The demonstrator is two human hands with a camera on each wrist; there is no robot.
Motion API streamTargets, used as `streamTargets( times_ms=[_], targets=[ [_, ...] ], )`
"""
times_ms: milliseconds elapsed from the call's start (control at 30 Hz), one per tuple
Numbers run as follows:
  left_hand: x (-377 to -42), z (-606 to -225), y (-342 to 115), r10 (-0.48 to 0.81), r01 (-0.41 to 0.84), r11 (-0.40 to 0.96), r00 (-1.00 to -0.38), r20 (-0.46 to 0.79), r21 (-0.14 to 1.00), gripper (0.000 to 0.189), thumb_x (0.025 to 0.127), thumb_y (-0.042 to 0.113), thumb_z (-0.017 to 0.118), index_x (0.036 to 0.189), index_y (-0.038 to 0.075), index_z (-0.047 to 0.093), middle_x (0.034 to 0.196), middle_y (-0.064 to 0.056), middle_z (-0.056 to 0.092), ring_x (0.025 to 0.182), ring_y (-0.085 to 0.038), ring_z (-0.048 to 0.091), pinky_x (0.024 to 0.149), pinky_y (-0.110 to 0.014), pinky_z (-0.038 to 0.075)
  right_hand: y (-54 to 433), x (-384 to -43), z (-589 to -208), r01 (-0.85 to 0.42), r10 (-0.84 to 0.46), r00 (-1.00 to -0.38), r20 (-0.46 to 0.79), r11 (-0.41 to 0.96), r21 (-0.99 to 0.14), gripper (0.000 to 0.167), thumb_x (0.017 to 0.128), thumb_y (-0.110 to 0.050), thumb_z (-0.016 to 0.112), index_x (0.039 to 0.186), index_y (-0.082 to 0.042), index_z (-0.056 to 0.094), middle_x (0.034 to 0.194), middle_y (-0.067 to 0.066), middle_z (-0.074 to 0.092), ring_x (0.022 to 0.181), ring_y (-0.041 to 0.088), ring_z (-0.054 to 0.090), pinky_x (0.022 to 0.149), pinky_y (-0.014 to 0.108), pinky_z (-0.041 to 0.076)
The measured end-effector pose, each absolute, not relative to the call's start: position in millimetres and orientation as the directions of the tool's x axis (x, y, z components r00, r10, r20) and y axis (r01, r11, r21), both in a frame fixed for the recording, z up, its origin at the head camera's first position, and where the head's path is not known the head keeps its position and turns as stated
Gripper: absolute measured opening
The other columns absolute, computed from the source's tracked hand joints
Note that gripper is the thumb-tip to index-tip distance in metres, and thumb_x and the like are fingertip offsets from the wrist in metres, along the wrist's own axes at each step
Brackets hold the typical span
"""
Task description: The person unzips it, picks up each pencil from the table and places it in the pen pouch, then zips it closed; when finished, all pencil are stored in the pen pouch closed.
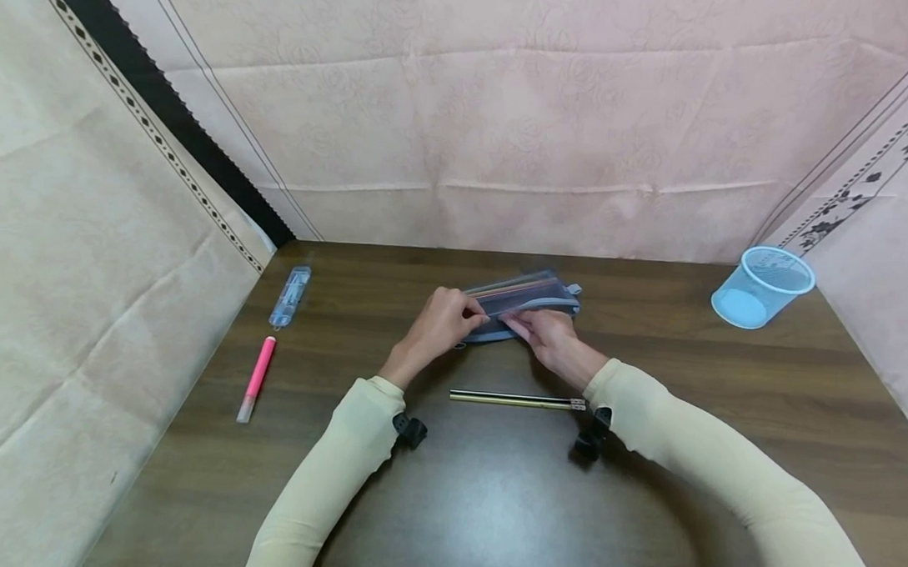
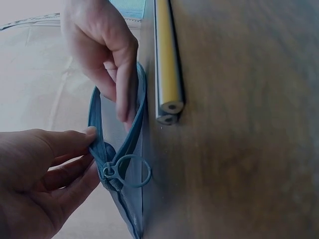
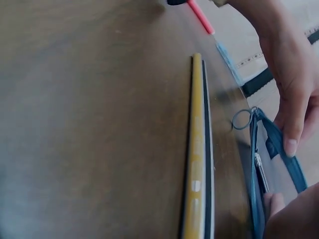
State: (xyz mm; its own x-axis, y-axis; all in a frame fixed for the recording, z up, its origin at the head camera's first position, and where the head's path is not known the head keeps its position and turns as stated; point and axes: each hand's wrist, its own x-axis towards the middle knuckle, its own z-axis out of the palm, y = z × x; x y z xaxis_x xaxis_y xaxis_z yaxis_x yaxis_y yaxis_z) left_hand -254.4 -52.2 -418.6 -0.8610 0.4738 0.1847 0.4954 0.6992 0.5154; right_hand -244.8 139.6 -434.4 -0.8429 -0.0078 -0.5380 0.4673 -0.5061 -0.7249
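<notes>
Brown surface [image 1: 684, 367], with a soft blue pouch [image 1: 514, 296] between two hands.
The pouch looks thin and light and may flop; its firmer zip edge [image 2: 95, 113] seems best to pinch. The left hand [image 1: 437, 329] pinches there, fingers nearly closed; the right hand [image 1: 553, 337] has fingers inside, but I cannot tell if they hold anything. Smooth, hard-looking pencils [image 1: 513, 400] lie near. A round ring [image 2: 150, 172] hangs from the zip.

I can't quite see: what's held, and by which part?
The left hand pinches the blue pouch by its zippered rim; what the right hand grips is unclear.
</notes>
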Motion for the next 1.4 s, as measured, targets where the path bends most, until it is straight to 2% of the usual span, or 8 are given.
streamTargets(
  times_ms=[233,400,533,600,667,767,933,1400],
  targets=[
    [-255.4,-418.0,-52.4,0.486,0.515,0.696,-0.851,0.201,0.501,0.012,0.094,0.018,0.073,0.096,0.009,0.082,0.094,-0.005,0.078,0.077,-0.012,0.065,0.073,-0.028,0.057,141.9,-221.8,-424.5,0.484,-0.159,-0.874,-0.459,-0.366,-0.795,0.041,0.103,0.006,0.047,0.143,0.010,0.047,0.149,0.028,0.049,0.132,0.029,0.058,0.108,0.035,0.047],
    [-255.6,-417.8,-53.4,0.491,0.519,0.694,-0.848,0.200,0.499,0.013,0.094,0.017,0.072,0.097,0.009,0.082,0.095,-0.005,0.079,0.078,-0.012,0.066,0.075,-0.029,0.058,144.1,-205.5,-418.9,0.398,-0.223,-0.907,-0.358,-0.171,-0.901,0.036,0.104,0.000,0.049,0.138,0.012,0.052,0.142,0.031,0.055,0.123,0.030,0.065,0.108,0.043,0.047],
    [-255.6,-417.0,-54.2,0.485,0.509,0.693,-0.853,0.192,0.510,0.012,0.094,0.016,0.072,0.097,0.009,0.081,0.097,-0.006,0.079,0.077,-0.013,0.064,0.075,-0.028,0.058,149.2,-199.5,-418.1,0.105,-0.303,-0.938,-0.169,0.217,-0.971,0.027,0.101,-0.008,0.060,0.121,0.007,0.068,0.115,0.025,0.073,0.099,0.028,0.075,0.091,0.043,0.059],
    [-255.3,-417.3,-54.2,0.486,0.505,0.691,-0.854,0.186,0.517,0.012,0.095,0.016,0.072,0.097,0.009,0.081,0.096,-0.006,0.078,0.076,-0.013,0.064,0.073,-0.027,0.057,152.6,-197.4,-416.0,-0.128,-0.390,-0.919,-0.055,0.427,-0.895,0.020,0.098,-0.012,0.066,0.110,0.002,0.075,0.101,0.016,0.077,0.086,0.023,0.074,0.080,0.036,0.060],
    [-255.0,-418.0,-54.0,0.486,0.503,0.691,-0.855,0.183,0.519,0.012,0.095,0.017,0.072,0.097,0.009,0.081,0.095,-0.005,0.078,0.076,-0.012,0.064,0.072,-0.026,0.057,157.1,-195.0,-412.3,-0.346,-0.505,-0.863,0.025,0.553,-0.758,0.014,0.095,-0.013,0.070,0.102,-0.004,0.078,0.091,0.007,0.078,0.077,0.016,0.069,0.071,0.029,0.057],
    [-254.3,-418.7,-53.5,0.486,0.505,0.690,-0.854,0.185,0.518,0.013,0.095,0.017,0.071,0.096,0.010,0.082,0.094,-0.005,0.078,0.077,-0.010,0.065,0.070,-0.026,0.056,163.4,-191.9,-408.3,-0.545,-0.645,-0.762,0.052,0.595,-0.591,0.008,0.093,-0.013,0.072,0.097,-0.009,0.079,0.087,-0.002,0.076,0.074,0.005,0.061,0.070,0.023,0.052],
    [-253.4,-419.0,-52.6,0.480,0.500,0.691,-0.857,0.187,0.521,0.012,0.094,0.017,0.072,0.095,0.010,0.082,0.093,-0.004,0.078,0.077,-0.010,0.065,0.068,-0.025,0.055,170.8,-185.3,-408.4,-0.644,-0.734,-0.680,0.001,0.596,-0.480,0.007,0.093,-0.011,0.072,0.096,-0.011,0.078,0.087,-0.005,0.074,0.075,0.000,0.060,0.070,0.021,0.054],
    [-253.8,-419.6,-52.5,0.474,0.496,0.690,-0.860,0.189,0.527,0.011,0.094,0.017,0.073,0.095,0.011,0.082,0.091,-0.003,0.078,0.076,-0.009,0.065,0.068,-0.025,0.055,168.3,-176.8,-413.3,-0.647,-0.729,-0.682,-0.056,0.637,-0.420,0.008,0.091,-0.011,0.073,0.088,-0.017,0.076,0.080,-0.011,0.069,0.068,-0.002,0.056,0.063,0.020,0.049]
  ],
)
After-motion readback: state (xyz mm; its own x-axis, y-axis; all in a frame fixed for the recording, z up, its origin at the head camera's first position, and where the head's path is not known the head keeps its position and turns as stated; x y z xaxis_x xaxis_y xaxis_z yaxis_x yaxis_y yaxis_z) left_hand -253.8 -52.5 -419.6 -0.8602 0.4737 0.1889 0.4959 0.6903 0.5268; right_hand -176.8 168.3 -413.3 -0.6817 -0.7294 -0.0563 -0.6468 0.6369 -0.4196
